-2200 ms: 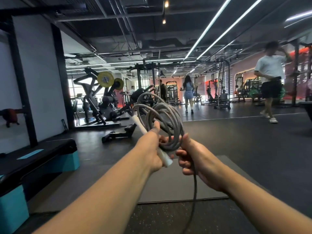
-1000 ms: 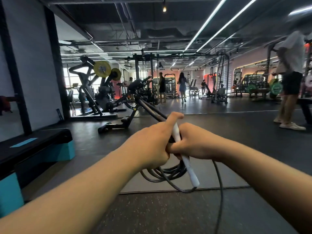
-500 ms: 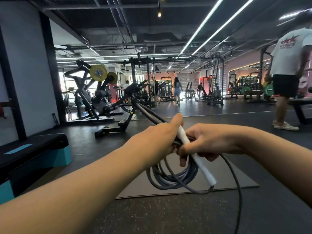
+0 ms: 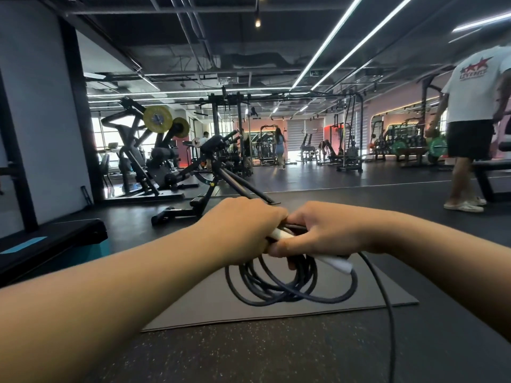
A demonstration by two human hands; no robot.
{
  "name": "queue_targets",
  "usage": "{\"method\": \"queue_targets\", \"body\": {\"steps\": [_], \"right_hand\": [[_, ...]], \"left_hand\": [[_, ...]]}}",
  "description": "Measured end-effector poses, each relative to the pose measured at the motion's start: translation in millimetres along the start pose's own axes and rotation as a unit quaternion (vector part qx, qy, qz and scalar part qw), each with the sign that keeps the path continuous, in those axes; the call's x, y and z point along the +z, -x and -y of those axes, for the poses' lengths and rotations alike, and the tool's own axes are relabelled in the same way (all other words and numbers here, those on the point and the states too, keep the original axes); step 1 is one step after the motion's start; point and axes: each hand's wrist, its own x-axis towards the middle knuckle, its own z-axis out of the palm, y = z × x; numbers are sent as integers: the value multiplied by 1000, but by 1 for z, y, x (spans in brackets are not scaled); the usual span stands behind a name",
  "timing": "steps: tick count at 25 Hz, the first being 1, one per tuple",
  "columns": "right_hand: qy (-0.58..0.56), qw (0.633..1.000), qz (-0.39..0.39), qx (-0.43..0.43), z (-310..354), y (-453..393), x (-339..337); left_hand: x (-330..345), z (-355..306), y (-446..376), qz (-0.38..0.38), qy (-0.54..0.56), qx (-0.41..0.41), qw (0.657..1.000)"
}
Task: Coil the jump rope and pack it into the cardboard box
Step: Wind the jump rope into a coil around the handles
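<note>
A dark grey jump rope (image 4: 276,283) hangs in several loops below my two hands, at chest height over the gym floor. My left hand (image 4: 243,230) is closed over the top of the coil. My right hand (image 4: 323,233) grips the rope beside it, fingers around the white handle (image 4: 336,262), which sticks out down to the right. A loose length of rope (image 4: 387,313) trails from my right hand down out of the frame. No cardboard box is in view.
A grey mat (image 4: 276,308) lies on the black floor under the coil. A black and teal step platform (image 4: 55,244) stands at the left. A weight machine (image 4: 210,172) stands ahead. A person in a white shirt (image 4: 475,120) walks at the right.
The coil, held upright in front of me earlier, now hangs below my hands. My hands have closed tighter together on it. The person at the right has walked closer.
</note>
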Motion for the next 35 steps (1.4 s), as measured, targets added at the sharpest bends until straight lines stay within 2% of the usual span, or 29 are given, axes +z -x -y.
{"method": "queue_targets", "body": {"steps": [2,4,6,8,10,11,12,13,14,16,18,19,21,23,24,27,30,32,35], "right_hand": [[-4,999,-7,34,-7,4,-8],[-29,997,-37,64,-16,8,-20],[-46,995,-61,62,-25,12,-28],[-62,992,-102,44,-31,8,-26],[-111,980,-165,21,-35,0,-21],[-150,970,-189,15,-37,-3,-19],[-195,960,-199,12,-41,-6,-16],[-248,949,-193,13,-45,-9,-12],[-309,934,-178,13,-49,-12,-5],[-434,890,-142,-8,-51,-17,16],[-496,854,-144,-69,-44,-22,43],[-514,836,-160,-102,-37,-26,56],[-562,789,-205,-140,-20,-36,81],[-561,775,-263,-124,-4,-43,101],[-559,770,-290,-102,2,-47,107],[-605,721,-338,-31,14,-57,113],[-625,693,-359,-19,24,-63,111],[-634,684,-361,-7,29,-65,113],[-595,678,-431,29,30,-65,117]], "left_hand": [[0,9,5,24,-39,36,998],[5,23,11,33,-77,27,996],[14,39,14,17,-132,-23,991],[24,52,18,-7,-131,-129,983],[26,61,19,-4,13,-249,968],[29,62,17,5,146,-289,946],[30,60,16,-3,295,-321,900],[31,55,15,-19,436,-351,828],[32,49,14,-36,552,-378,742],[32,32,9,-46,699,-417,579],[35,15,0,-48,776,-435,453],[36,6,-6,-48,794,-445,410],[38,-11,-15,-47,813,-465,348],[37,-21,-20,-70,826,-478,290],[35,-22,-21,-82,830,-480,274],[27,-24,-19,-56,834,-479,270],[28,-31,-18,-79,852,-446,262],[33,-33,-19,-111,844,-446,277],[30,-36,-17,-68,850,-422,309]]}}
